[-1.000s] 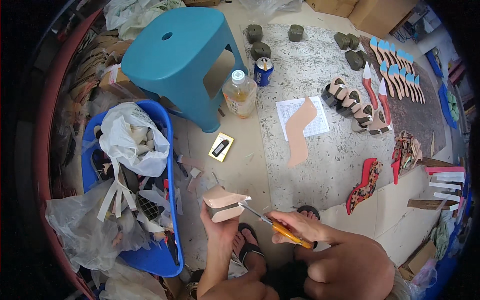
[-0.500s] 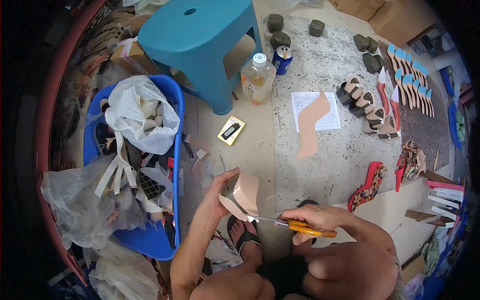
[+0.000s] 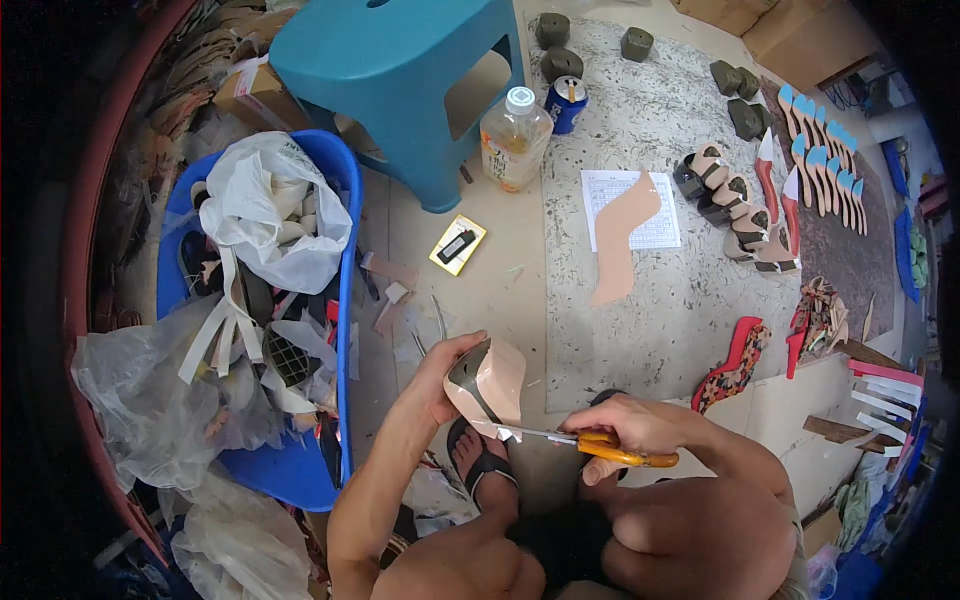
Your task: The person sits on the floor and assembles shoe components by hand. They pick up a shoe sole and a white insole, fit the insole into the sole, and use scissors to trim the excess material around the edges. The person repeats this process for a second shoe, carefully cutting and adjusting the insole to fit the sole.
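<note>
My left hand is wrapped round the far side of a dark olive heel block, partly covered by a glossy pinkish-beige sheet. In my right hand is a pair of scissors with orange-yellow handles. Its thin metal blades reach left to the sheet's lower edge, where a small white-looking flap sticks out. Whether the blades are parted there is too small to tell. Ahead, a wavy beige piece lies across a printed paper sheet on the scuffed grey board.
On my left stands a blue tub full of bags and scraps. A teal stool, a bottle and a blue can are ahead. Beige-covered heel blocks, blue-tipped insole pieces and a red-edged floral piece lie right.
The covered block has moved slightly right and is tilted a little differently in my left hand. The scissors stay at its lower edge. The whole view has shifted slightly.
</note>
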The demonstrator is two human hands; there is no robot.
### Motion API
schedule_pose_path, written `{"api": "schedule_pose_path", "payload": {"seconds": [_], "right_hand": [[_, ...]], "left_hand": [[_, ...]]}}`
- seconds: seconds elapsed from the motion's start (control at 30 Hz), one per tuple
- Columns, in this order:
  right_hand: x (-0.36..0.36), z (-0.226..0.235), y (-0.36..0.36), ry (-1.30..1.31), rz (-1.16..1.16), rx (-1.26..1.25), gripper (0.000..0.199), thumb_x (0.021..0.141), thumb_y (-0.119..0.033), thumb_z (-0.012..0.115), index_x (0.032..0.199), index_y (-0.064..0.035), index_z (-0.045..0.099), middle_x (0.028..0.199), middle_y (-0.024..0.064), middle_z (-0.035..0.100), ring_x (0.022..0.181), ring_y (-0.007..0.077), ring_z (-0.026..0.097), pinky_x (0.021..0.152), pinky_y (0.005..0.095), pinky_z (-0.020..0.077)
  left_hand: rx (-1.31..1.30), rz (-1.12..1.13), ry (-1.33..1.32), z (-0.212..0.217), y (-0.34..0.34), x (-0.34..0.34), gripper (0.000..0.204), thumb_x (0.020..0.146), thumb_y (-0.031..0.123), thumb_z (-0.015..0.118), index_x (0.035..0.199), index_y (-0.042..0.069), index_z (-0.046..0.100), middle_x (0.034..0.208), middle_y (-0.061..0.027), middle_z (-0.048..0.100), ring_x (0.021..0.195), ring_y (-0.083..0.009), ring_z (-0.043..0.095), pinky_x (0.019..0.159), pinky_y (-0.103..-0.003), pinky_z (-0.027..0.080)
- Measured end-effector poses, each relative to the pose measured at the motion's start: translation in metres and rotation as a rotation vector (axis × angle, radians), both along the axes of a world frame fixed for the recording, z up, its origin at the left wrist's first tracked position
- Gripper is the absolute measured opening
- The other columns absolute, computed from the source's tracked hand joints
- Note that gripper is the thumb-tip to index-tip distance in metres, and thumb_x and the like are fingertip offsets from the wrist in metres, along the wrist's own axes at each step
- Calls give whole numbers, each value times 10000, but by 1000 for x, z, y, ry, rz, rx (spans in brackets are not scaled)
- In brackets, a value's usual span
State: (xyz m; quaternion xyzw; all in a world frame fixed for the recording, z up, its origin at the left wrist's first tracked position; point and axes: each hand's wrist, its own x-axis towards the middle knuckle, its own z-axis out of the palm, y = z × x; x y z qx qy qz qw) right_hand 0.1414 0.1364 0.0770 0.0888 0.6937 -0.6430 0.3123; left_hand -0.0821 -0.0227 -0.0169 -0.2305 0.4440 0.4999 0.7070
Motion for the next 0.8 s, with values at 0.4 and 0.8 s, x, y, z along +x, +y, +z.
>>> {"api": "schedule_pose_path", "payload": {"seconds": [0.4, 0.8], "right_hand": [[6, -10, -1, 49, -34, 29, 629, 813, -519, 746, 1199, -50, 586, 766, 116, 585, 680, 267, 538, 660, 362, 461], [11, -108, -31, 284, -461, 528, 415, 928, -194, 609, 1303, -34, 528, 1045, 218, 634, 994, 392, 619, 837, 433, 495]], "left_hand": [[-14, 134, 74, 13, 0, -3, 350, 951, 316, 542, 1105, 12, 621, 1054, -116, 683, 941, -256, 670, 868, -412, 537], [259, 657, 32, 17, -9, 18, 527, 992, 525, 447, 1299, 113, 565, 1038, -122, 696, 931, -280, 692, 828, -452, 582]]}}
